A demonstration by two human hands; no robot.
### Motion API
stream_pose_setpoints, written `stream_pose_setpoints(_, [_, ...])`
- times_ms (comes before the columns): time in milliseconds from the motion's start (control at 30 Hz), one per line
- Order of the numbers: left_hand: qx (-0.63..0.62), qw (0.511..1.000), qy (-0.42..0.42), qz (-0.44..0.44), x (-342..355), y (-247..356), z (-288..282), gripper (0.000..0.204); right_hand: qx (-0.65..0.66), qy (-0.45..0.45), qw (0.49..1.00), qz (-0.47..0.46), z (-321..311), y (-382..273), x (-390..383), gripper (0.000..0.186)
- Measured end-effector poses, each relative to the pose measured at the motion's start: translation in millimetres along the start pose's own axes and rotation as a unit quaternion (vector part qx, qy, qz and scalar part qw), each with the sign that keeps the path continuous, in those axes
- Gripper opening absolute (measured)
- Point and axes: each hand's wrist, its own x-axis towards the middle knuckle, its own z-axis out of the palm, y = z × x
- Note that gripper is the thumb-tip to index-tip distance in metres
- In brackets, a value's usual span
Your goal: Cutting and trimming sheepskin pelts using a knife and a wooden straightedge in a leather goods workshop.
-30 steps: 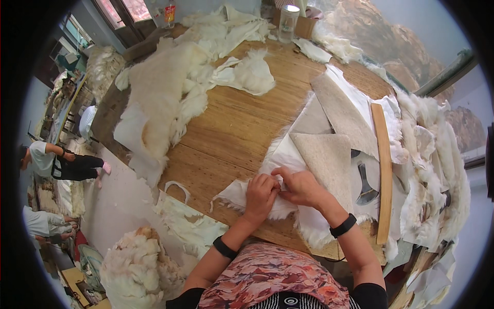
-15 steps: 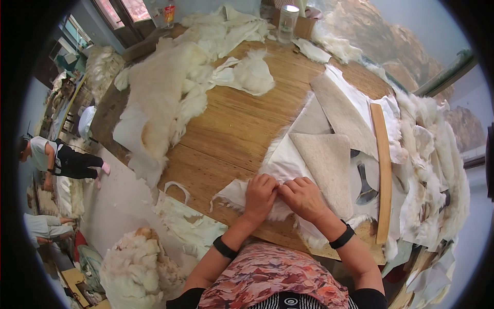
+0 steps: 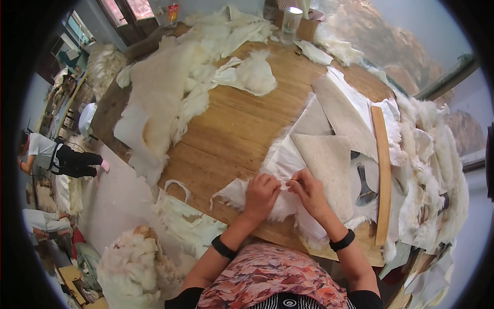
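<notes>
A white sheepskin [image 3: 284, 158] lies on the wooden table, hide side up, its fleecy edge along the left and near sides. My left hand [image 3: 262, 194] is closed on the near part of this skin, its fingertips bunching the edge. Right beside it, my right hand [image 3: 307, 190] is raised slightly, thumb and fingertips pinched together; whatever they hold is too small to make out. A folded beige skin [image 3: 325, 167] rests to the right of my hands. Further right lie a dark crescent-bladed knife [image 3: 365, 189] and a long flat wooden strip [image 3: 381, 177].
Fleeces [image 3: 162, 92] cover the table's left side, and a small skin piece [image 3: 252, 74] lies at the back. A glass jar [image 3: 291, 24] stands far back. More pelts [image 3: 427, 159] pile up right. A wool heap [image 3: 128, 262] sits lower left; a co-worker [image 3: 54, 154] stands beyond.
My right hand has lifted and turned a little up and away from the left, its fingers now pinched. My left hand stays on the skin. The co-worker at left has moved an arm.
</notes>
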Motion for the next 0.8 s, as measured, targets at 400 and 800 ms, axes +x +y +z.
stream_pose_setpoints(400, [-0.037,0.999,0.003,0.000,-1,-2,-2,0.008,-0.312,-0.063,0.939,-0.127,-12,-10,8,0.007])
stream_pose_setpoints(800, [-0.041,0.999,0.004,-0.004,-6,0,-2,0.008,-0.279,-0.088,0.949,-0.121,-12,-4,13,0.007])
